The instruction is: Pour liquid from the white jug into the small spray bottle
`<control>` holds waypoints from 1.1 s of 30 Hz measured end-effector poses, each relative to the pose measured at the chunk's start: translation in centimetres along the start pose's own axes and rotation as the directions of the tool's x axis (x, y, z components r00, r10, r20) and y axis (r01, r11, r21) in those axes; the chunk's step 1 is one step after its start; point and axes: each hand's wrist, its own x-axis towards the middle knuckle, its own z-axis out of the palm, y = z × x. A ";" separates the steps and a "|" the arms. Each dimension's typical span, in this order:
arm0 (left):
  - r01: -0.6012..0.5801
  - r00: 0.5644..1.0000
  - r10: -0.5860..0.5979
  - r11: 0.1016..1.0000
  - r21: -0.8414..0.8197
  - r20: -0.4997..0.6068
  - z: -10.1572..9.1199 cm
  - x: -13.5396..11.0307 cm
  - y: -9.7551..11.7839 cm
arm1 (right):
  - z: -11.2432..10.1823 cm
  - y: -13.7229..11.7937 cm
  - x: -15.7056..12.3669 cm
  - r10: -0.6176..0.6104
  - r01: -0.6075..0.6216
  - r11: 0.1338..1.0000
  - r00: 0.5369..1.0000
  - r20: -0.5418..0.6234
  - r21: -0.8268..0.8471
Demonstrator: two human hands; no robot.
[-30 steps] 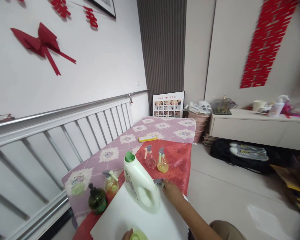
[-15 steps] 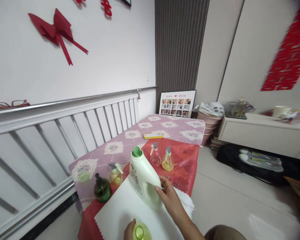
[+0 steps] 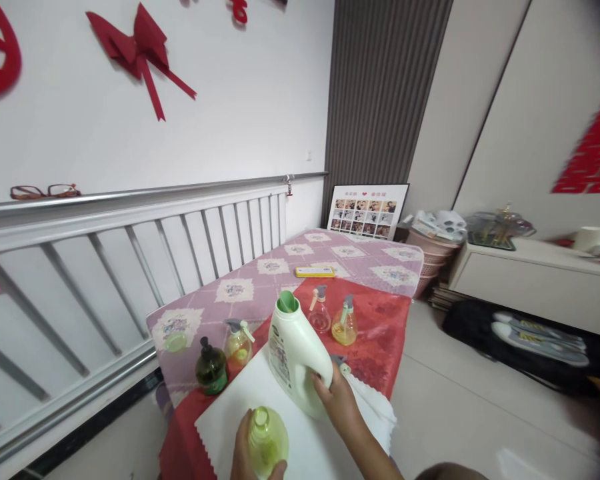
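The right hand (image 3: pixel 337 400) has its fingers curled around the lower right side of the white jug (image 3: pixel 297 353). The jug stands upright on the white mat (image 3: pixel 230 427), near the table's near right corner, its green spout open at the top. The left hand (image 3: pixel 243 457) is wrapped shut around a small yellow-green bottle (image 3: pixel 267 440) at the near edge of the mat, whose near left edge is cut in zigzags. To the right, the red cloth (image 3: pixel 380 333) hangs over the table edge with open floor (image 3: pixel 460 400) beyond; to the left, a white railing (image 3: pixel 130 247) closes that side. A dark green pump bottle (image 3: pixel 211 367) and a spray bottle (image 3: pixel 239 343) stand just left of the jug. The jug's label bears print too small to read.
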 end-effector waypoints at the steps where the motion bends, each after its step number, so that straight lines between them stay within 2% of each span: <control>1: -0.060 0.998 0.060 0.997 0.047 -0.008 -0.2 0.5 0.4 | 0.0 0.1 0.0 0.000 0.000 1.000 1.000 -0.004 -0.007; 4: -0.150 0.987 0.155 0.982 0.117 -0.031 -0.5 2.0 1.7 | 0.1 0.3 0.1 0.000 0.000 1.000 1.000 -0.012 -0.024; 8: -0.141 0.986 0.150 0.984 0.110 -0.069 -0.3 3.6 2.2 | 0.1 0.5 0.3 -0.004 0.003 0.999 1.000 -0.022 -0.047; 11: -0.154 0.985 0.159 0.985 0.079 -0.059 -0.1 4.2 1.0 | 0.0 0.5 0.4 -0.011 0.009 0.998 0.999 -0.034 -0.057; 16: -0.170 0.985 0.168 0.978 0.119 0.024 0.1 4.8 -1.8 | -0.1 0.5 0.4 -0.024 0.021 0.998 0.999 -0.046 -0.061; 21: -0.200 0.978 0.190 0.969 0.147 0.083 0.0 5.7 -3.1 | 0.0 0.6 0.4 -0.043 0.038 0.997 0.996 -0.078 -0.065; 27: -0.224 0.974 0.228 0.961 0.160 -0.006 0.4 7.2 -4.9 | -0.1 0.4 0.4 -0.067 0.061 0.996 0.992 -0.106 -0.065; 33: -0.246 0.963 0.263 0.950 0.193 -0.066 1.1 7.3 -6.6 | -0.3 -0.2 0.3 -0.070 0.064 0.995 0.994 -0.078 -0.076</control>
